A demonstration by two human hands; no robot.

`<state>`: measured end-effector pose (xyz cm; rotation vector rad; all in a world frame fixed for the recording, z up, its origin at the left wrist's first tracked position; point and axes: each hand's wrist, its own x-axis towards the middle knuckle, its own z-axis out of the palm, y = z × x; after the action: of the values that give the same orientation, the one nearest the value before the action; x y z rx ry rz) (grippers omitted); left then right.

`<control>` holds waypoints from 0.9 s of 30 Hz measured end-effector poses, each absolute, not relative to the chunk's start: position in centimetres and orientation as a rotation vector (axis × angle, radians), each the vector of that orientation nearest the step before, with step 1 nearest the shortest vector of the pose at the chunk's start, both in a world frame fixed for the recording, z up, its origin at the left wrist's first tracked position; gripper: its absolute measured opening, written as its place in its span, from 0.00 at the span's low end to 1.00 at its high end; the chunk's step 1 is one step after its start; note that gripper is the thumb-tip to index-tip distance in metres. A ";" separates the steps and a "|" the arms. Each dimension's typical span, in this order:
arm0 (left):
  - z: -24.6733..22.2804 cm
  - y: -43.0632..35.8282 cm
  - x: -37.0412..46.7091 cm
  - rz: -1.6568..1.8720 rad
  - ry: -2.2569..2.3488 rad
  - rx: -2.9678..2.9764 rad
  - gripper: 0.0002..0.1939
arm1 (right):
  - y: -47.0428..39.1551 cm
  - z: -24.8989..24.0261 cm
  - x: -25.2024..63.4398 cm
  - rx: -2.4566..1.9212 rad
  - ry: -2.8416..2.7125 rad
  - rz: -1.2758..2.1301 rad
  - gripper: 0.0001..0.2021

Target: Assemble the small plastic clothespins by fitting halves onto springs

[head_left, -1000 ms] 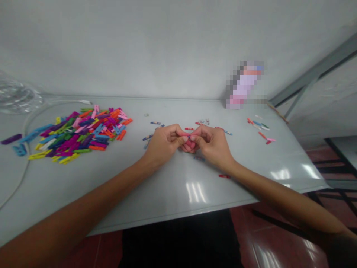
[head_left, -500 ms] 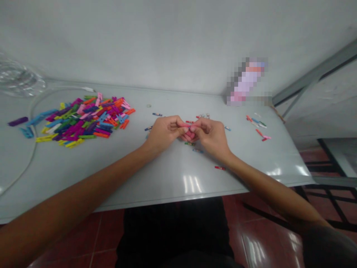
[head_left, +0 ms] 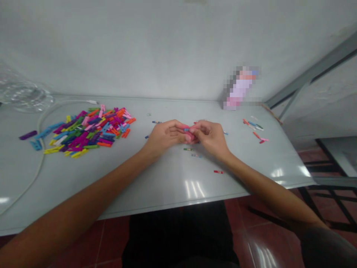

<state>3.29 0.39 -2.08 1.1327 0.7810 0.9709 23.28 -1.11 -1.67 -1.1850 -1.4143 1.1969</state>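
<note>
My left hand point(head_left: 166, 138) and my right hand point(head_left: 209, 137) meet above the middle of the table point(head_left: 164, 182), fingertips together. Between them shows the end of a blue clothespin point(head_left: 186, 130); the fingers cover most of it. My right thumb and fingers pinch it, and the left fingers curl around its other side. On the table below lie a green clothespin point(head_left: 188, 149), a light blue clothespin point(head_left: 196, 155) and a red clothespin point(head_left: 218, 172). Behind my left hand is a dark blue clothespin point(head_left: 156, 122).
A large heap of colourful clothespins point(head_left: 92, 130) lies on the left, with a white cable point(head_left: 40, 163) curving around it. Clear plastic wrapping point(head_left: 25, 96) sits at the far left. Several clothespin pieces point(head_left: 256, 136) lie at the right. A blurred-out package point(head_left: 238, 89) leans against the wall.
The view has shifted slightly. My left fingers have loosened and spread a little, and the blue end between my hands now shows more clearly.
</note>
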 end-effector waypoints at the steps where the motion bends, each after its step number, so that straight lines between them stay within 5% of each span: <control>1: -2.0 0.4 3.2 0.969 0.760 1.132 0.25 | -1.0 -1.6 23.3 -1.171 -1.386 1.218 0.15; 15: -1.8 0.1 2.7 1.003 0.687 1.215 0.19 | -0.5 -0.9 24.2 -1.089 -1.485 1.308 0.21; 27: -1.9 -1.5 3.0 1.400 0.994 1.719 0.07 | -2.4 0.0 24.2 -0.996 -1.910 0.414 0.03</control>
<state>2.95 -1.53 -1.92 1.7193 0.9943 1.4005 24.25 -2.40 -0.01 -0.9959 -1.9100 0.4140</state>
